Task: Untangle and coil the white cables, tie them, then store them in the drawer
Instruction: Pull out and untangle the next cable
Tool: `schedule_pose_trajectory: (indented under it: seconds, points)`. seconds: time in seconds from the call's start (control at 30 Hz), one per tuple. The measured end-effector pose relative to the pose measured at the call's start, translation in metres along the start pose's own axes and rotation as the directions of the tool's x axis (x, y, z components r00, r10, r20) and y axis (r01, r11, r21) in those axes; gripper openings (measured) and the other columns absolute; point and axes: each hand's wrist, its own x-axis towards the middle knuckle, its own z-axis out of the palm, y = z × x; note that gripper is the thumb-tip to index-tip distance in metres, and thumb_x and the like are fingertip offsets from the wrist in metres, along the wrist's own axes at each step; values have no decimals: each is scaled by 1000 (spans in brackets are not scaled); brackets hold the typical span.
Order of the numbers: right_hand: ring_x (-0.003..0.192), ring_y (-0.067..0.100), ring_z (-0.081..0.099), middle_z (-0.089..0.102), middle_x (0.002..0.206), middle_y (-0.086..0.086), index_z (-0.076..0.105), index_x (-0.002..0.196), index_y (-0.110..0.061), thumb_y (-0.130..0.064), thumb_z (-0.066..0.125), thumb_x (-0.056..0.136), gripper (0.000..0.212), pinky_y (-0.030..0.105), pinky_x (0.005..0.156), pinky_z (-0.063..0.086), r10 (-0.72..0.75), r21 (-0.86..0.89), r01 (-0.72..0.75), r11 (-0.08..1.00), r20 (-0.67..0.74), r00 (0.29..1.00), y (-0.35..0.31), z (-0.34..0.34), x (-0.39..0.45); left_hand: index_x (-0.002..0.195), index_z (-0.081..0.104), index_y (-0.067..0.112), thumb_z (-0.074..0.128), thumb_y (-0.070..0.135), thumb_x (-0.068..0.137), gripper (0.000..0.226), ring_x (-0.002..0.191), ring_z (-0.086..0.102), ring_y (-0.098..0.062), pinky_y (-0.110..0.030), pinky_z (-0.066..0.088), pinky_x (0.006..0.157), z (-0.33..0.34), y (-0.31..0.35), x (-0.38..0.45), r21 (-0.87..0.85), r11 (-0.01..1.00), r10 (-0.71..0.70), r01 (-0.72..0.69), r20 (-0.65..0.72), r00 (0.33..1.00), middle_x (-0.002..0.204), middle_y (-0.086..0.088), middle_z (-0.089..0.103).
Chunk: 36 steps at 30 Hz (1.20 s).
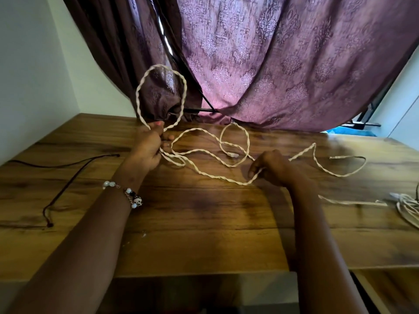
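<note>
A long white twisted cable (210, 173) sprawls in loose loops across the wooden table (204, 223). My left hand (150, 147) grips the cable and holds one loop (138, 94) upright above the table's far edge. My right hand (269, 168) pinches the same cable lower down, near the table's middle. From there the cable runs right past a bend (349, 174) to a plug end (333, 157). Another plug (232, 155) lies between my hands. A second bundle of white cable (408, 207) lies at the table's right edge.
A thin dark cord (65, 177) lies on the table's left side. Purple patterned curtains (272, 64) hang behind the far edge, their hems touching the tabletop. A white wall stands on the left. Below the table's near edge there is a dark opening.
</note>
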Motion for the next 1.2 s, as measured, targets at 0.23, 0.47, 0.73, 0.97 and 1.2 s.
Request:
schedule_pose_trajectory:
  seconds: [0.23,0.47,0.73,0.97,1.2]
  points:
    - [103,38,54,66,101,14,72,97,-17,-38,73,75,30,46,84,41,139,-153,-348,925,-716,684,-17,-36,7,99,60,9,47,11,99,13,33,40,-6,-9,24,34,27,-5,-38,313,927,109,-209,308,945,64,-7,64]
    - [91,38,65,67,96,24,70,99,-5,-55,70,75,55,41,75,51,468,280,-398,874,-707,530,-16,-119,0,98,61,4,45,6,98,17,29,33,-5,-9,23,35,13,12,-46,306,923,168,-234,227,959,58,-8,63]
    - [49,13,65,70,71,15,67,82,13,17,65,77,6,23,47,51,329,721,140,678,-469,820,-35,-142,-26,89,61,7,45,6,98,18,32,38,-6,-12,29,35,14,14,-62,309,927,160,-215,192,968,52,-3,63]
    - [57,21,63,72,66,11,68,75,4,20,56,78,20,27,52,50,270,782,153,604,-381,884,-50,-111,-25,97,63,11,38,40,100,38,42,60,-9,-16,44,37,8,28,-83,316,947,-34,-51,258,966,63,-5,71]
    - [52,25,65,71,64,11,63,94,12,12,55,88,10,23,40,46,313,617,-259,743,20,949,-61,-93,-22,105,59,16,26,54,98,51,48,66,-16,-21,50,43,-9,42,-79,337,940,-133,53,218,967,75,-11,74]
